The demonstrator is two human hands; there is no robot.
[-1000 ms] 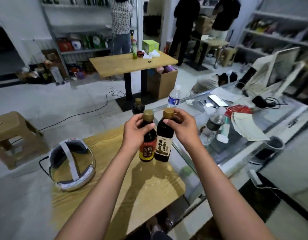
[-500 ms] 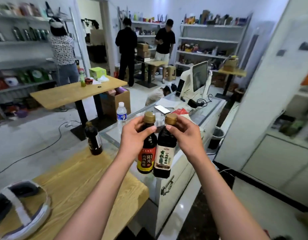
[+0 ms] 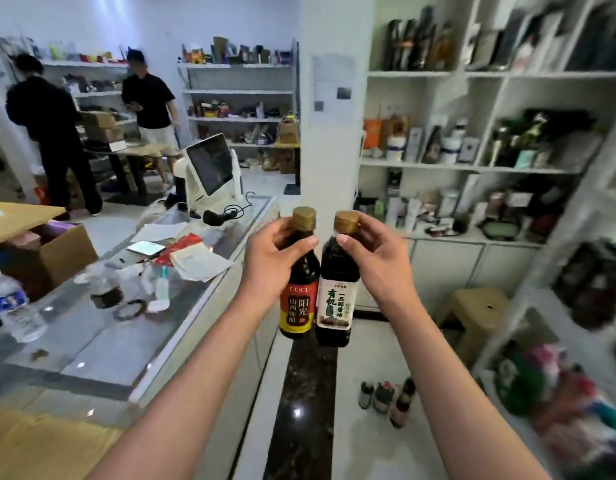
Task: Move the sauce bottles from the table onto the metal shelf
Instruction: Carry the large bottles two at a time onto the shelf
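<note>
Currently two dark sauce bottles hang side by side in mid-air, touching: red-label bottle (image 3: 300, 292) gripped at the neck by the left hand (image 3: 275, 261), white-label bottle (image 3: 336, 299) likewise by the right hand (image 3: 377, 258). Likely glass, full, heavy, smooth; neck hold risks slipping, so support the body. White shelf (image 3: 472, 168) stands beyond.

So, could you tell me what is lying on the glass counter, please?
On the glass counter: a monitor, phone, papers, red packet and water bottle. Whatever lies under the papers is hidden.
</note>
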